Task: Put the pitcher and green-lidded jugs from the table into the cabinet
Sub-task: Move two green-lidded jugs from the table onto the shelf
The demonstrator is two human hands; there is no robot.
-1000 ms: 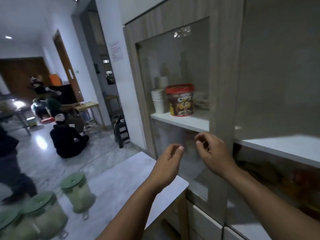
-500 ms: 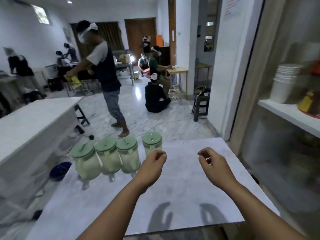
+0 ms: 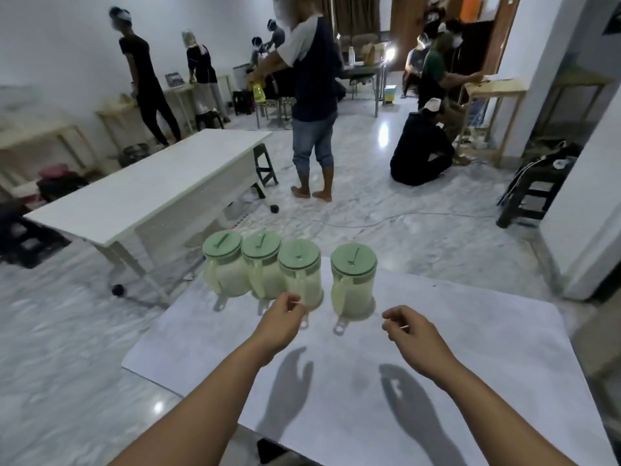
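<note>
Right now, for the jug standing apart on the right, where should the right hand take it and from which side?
Take the lone jug by its handle. The handle runs down the near side, toward the person, so the right hand can come in from the near side and curl its fingers around it. The wide green lid looks too broad for a sure top grip. The gap to its neighbour leaves room.

Shared workroom: marble floor (image 3: 386, 230), folding table (image 3: 144, 193), ppl working.

The bare white table (image 3: 453, 348) lies open beneath both hands, while at twelve o'clock four green-lidded jugs (image 3: 353, 280) block its far edge, three touching at eleven and one apart with a narrow gap between.
</note>
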